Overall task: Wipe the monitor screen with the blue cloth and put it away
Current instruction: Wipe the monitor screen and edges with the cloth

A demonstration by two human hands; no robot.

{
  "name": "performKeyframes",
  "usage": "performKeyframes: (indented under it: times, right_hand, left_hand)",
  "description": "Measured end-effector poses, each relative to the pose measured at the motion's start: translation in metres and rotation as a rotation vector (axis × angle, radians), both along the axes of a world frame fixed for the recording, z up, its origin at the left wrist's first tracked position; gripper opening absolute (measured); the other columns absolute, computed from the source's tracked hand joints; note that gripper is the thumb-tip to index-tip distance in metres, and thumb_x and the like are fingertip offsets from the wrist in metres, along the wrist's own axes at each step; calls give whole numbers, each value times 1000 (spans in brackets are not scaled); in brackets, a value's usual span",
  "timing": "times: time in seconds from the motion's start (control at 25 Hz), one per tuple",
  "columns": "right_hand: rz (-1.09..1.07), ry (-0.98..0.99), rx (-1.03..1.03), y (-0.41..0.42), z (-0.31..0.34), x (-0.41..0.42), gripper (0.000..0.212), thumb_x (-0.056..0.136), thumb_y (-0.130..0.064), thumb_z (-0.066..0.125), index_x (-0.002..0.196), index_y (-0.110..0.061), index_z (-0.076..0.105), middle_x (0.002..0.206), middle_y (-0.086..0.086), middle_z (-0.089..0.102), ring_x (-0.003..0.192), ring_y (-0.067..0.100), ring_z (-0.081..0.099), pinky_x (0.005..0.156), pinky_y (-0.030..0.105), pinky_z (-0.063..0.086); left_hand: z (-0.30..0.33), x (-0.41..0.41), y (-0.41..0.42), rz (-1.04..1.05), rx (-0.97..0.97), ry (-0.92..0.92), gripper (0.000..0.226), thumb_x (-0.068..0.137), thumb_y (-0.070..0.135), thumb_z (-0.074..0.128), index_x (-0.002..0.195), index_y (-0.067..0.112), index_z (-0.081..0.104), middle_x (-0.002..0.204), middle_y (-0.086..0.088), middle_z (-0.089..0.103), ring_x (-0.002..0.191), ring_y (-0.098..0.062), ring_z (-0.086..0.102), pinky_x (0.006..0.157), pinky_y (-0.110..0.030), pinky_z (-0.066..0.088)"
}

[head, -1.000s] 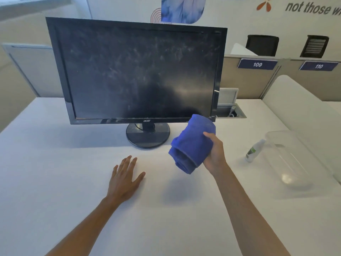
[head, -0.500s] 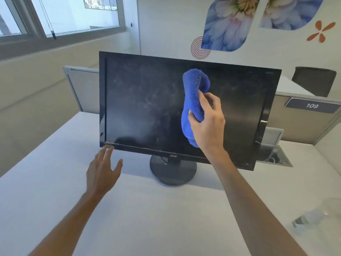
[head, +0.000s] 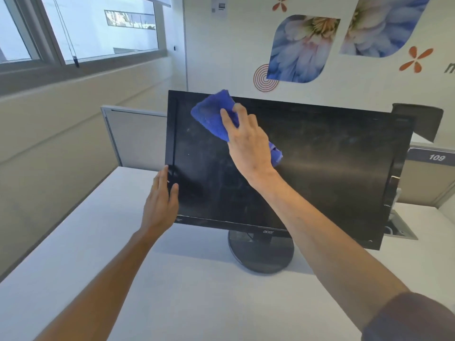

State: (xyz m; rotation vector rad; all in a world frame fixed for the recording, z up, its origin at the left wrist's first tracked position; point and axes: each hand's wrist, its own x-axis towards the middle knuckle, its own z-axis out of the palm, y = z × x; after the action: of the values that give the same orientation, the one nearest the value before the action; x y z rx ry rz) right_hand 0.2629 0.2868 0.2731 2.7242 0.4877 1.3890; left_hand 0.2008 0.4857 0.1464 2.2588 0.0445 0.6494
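Observation:
A black monitor (head: 332,168) with a dusty, smeared screen stands on a round base (head: 261,254) on the white desk (head: 172,291). My right hand (head: 248,143) presses a bunched blue cloth (head: 211,114) against the screen's upper left area; part of the cloth pokes out below my palm. My left hand (head: 161,203) rests against the monitor's left bezel near its lower corner, thumb on the front of the frame, fingers straight along the edge.
A grey partition panel (head: 133,136) stands behind the monitor's left side. A cable port box (head: 398,227) sits in the desk behind the monitor's right edge. A partition labelled 109 (head: 435,157) and a dark chair back (head: 418,119) are at right.
My right hand lifted the cloth from above the desk onto the screen, then slid it up and left. My left hand rose off the desk to the monitor's left edge. The view tilted upward.

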Motion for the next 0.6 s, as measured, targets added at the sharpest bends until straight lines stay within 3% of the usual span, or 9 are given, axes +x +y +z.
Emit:
performKeyframes:
  times: [0.12, 0.28, 0.44, 0.6]
  right_hand:
    - [-11, 92, -142, 14, -17, 5, 66, 77, -27, 71, 138, -12, 50, 136, 14, 51, 96, 31, 57, 69, 39, 51]
    - [3, 96, -370, 14, -11, 14, 80, 83, -58, 51, 148, -14, 36, 151, 11, 36, 132, 30, 39, 101, 51, 35]
    - [37, 158, -441, 14, -2, 32, 78, 86, -61, 42, 154, -31, 17, 163, 1, 11, 150, 27, 8, 113, 58, 14]
    - [101, 209, -342, 26, -18, 34, 69, 91, -46, 41, 155, -29, 18, 163, 1, 10, 150, 32, 3, 117, 55, 15]
  left_hand:
    - [0, 14, 12, -46, -40, -34, 50, 101, 21, 37, 148, 24, 23, 145, -5, 43, 123, -30, 47, 98, -43, 39]
    - [7, 31, 27, -142, 6, -84, 58, 100, 14, 37, 151, 28, 14, 154, -1, 33, 129, -30, 44, 100, -44, 40]
    - [12, 41, 33, -194, 45, -122, 65, 97, 3, 38, 152, 25, 11, 150, -7, 38, 101, -37, 56, 83, -43, 45]
    - [9, 45, 38, -223, 69, -139, 66, 96, 3, 39, 152, 22, 11, 151, -10, 36, 98, -33, 59, 78, -33, 44]
